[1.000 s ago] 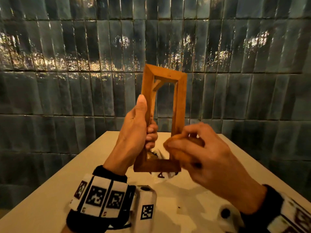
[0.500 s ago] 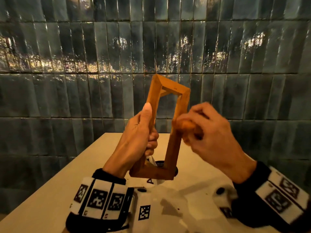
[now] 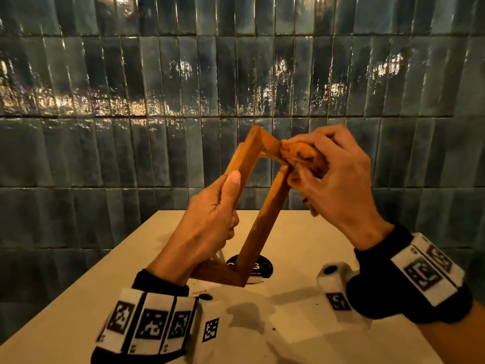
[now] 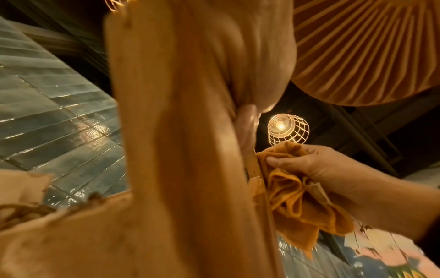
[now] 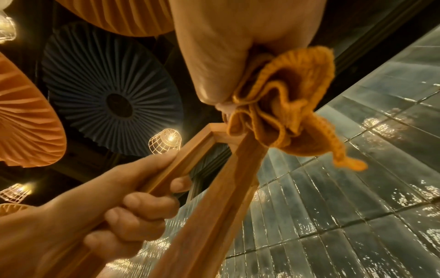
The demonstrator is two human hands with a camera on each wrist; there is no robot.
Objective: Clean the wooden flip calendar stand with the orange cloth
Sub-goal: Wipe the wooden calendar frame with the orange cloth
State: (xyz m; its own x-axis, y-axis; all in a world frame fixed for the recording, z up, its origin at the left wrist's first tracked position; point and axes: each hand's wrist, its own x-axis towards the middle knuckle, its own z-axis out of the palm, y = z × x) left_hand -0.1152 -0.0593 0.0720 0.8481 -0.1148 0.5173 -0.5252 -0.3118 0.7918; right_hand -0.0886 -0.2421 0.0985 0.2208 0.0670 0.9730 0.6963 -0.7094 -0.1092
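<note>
Your left hand point(image 3: 210, 219) is wrapped round the left rail of the wooden stand point(image 3: 265, 222), held tilted above the counter point(image 3: 301, 337). Your right hand point(image 3: 338, 185) pinches the bunched orange cloth point(image 3: 301, 156) against its top corner, at 1 o'clock. The frame looks light and rigid; the cloth is soft. Keep your grip mid-rail.
</note>
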